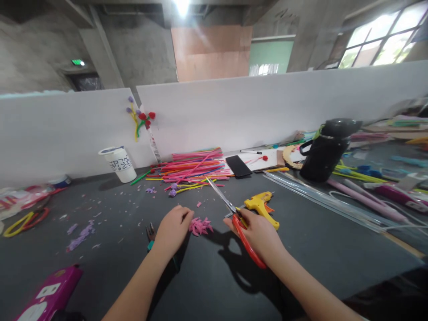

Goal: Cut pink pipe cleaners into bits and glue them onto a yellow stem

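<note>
Bright indoor light. A ceiling lamp (182, 6) glares white far above the grip, and windows (381, 40) blow out to its upper right — a hard shadow pools just beneath the right hand (259, 234) holding the scissors (234, 218). Frame edges bow and soften.

Probably a craft workshop in a bare concrete hall: a dark surface (100, 249) strewn with pipe cleaners (194, 169), a glue gun (261, 206), scissors (230, 208), and white partition boards (267, 111) behind.

Head-worn view, down over worktable (317, 240)

Open tabletop (317, 249) in front, pipe-cleaner pile (194, 169) and glue gun (261, 206) beyond
</note>
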A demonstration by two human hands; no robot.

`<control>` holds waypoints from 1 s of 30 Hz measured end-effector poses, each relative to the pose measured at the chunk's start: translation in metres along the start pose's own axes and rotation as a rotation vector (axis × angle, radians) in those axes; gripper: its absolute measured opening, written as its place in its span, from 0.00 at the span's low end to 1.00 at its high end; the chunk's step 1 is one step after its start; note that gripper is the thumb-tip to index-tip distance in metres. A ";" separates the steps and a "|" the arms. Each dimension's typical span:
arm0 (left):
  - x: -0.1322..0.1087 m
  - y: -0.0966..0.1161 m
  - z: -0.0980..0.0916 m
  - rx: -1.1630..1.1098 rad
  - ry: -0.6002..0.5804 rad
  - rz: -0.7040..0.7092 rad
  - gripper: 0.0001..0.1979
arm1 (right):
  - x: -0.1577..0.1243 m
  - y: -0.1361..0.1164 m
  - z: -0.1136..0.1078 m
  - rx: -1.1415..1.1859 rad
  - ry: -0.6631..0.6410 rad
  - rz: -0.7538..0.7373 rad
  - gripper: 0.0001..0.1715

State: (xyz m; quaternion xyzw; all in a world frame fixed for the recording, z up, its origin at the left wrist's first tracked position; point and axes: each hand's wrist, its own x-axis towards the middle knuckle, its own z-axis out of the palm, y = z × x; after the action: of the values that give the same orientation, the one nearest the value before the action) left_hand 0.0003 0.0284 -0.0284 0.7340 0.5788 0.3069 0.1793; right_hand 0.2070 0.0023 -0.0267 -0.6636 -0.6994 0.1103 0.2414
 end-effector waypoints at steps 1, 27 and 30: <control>0.001 0.000 -0.001 0.025 -0.001 -0.011 0.13 | 0.003 0.001 0.001 0.001 0.000 0.012 0.20; 0.005 0.052 0.016 -0.533 -0.360 -0.216 0.13 | 0.011 0.002 -0.002 0.790 -0.213 0.070 0.15; -0.010 0.061 0.015 -0.816 -0.428 -0.309 0.09 | 0.008 -0.005 -0.002 0.927 -0.285 0.060 0.12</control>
State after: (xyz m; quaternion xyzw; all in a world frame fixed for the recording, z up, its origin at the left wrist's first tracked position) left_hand 0.0542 0.0037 -0.0046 0.5559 0.4634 0.3207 0.6111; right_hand 0.2030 0.0093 -0.0213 -0.4846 -0.5832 0.5068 0.4101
